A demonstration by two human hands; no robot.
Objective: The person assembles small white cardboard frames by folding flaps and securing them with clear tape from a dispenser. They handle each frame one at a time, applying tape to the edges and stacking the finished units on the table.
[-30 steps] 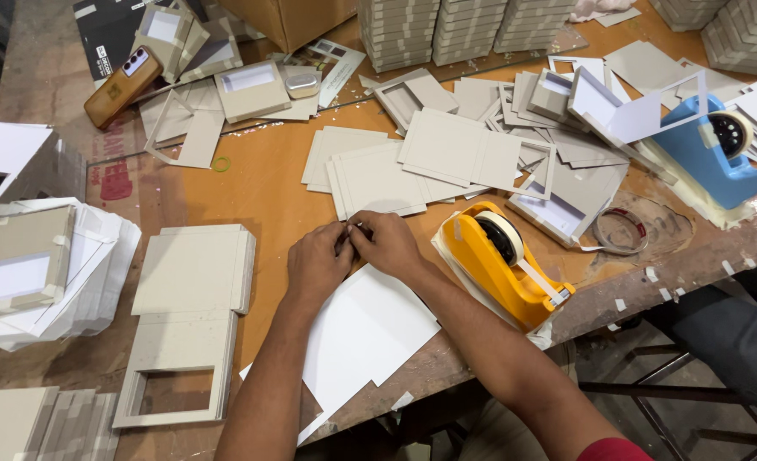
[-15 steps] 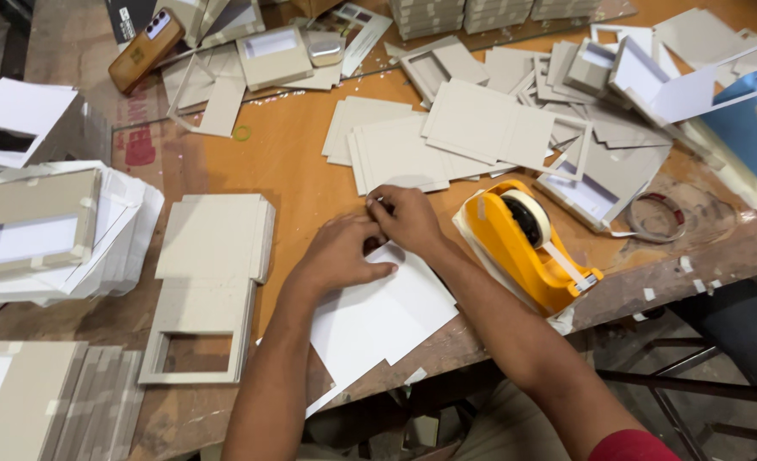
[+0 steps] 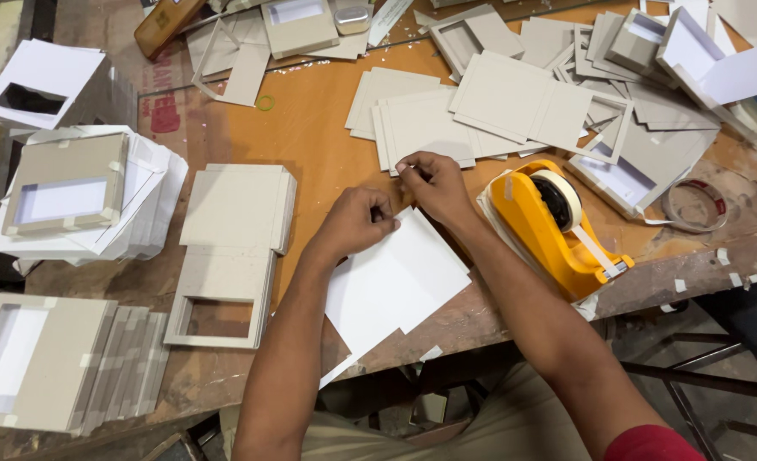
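While both hands meet at the far corner of the white square paper sheet [image 3: 391,286], the work looks to be at the taping or corner-fixing stage: something small is being pinched and pressed at that corner, though whether it is a strip of tape cannot be told from this view. That sheet lies flat on the orange wooden bench [image 3: 310,128], its near corner overhanging the bench's front edge, just beside the yellow plastic tape dispenser [image 3: 558,224].

The left hand [image 3: 357,224] is curled into a tight grip, thumb and forefinger closed together at the sheet's upper edge, apparently holding it down. The right hand [image 3: 434,183] is also in a narrow grip, fingertips drawn together just above the same corner and touching the left hand's fingers; what sits between them is hidden.

My judgement is that the next move calls for keeping the sheet still with one hand while the other smooths or folds at the corner, with care not to skew the paper.

Left of the sheet rest a stack of grey square cardboard panels [image 3: 237,205] and a grey cardboard frame with a rectangular window [image 3: 220,299]. More grey boards [image 3: 498,102] lie scattered beyond the hands.
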